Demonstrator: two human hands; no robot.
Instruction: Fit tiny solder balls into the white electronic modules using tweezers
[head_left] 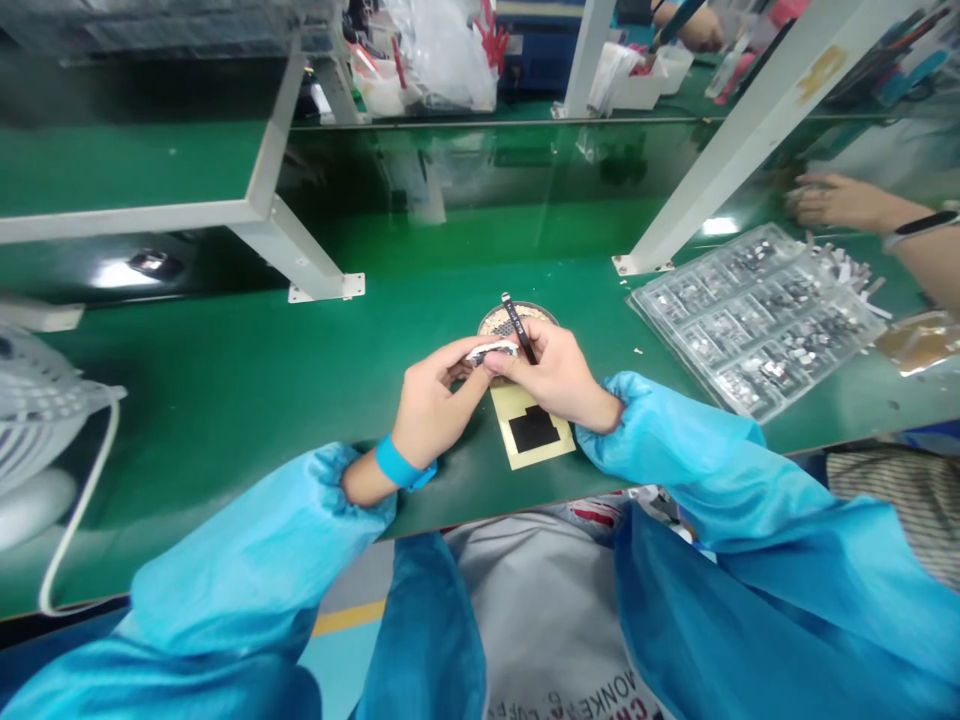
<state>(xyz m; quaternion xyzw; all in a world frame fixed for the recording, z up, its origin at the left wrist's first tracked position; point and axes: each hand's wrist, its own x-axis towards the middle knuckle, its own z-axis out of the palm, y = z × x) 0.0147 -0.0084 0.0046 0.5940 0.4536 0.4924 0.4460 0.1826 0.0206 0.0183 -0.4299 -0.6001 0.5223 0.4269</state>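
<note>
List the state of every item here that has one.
Left hand, pinching the small flat part.
Small flat part, held up off the bench.
Right hand, gripping the tweezers.
Black tweezers, held tilted.
Round dish, partly behind the hands.
Yellow card, lying flat.
Clear tray, filled with small parts.

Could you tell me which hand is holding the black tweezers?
The person's right hand holds the black tweezers; the left hand, with a blue wristband, holds none, nor does the co-worker's hand at upper right.

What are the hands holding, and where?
The right hand pinches black tweezers by their lower part; the left hand grips a small part by its left end.
</note>
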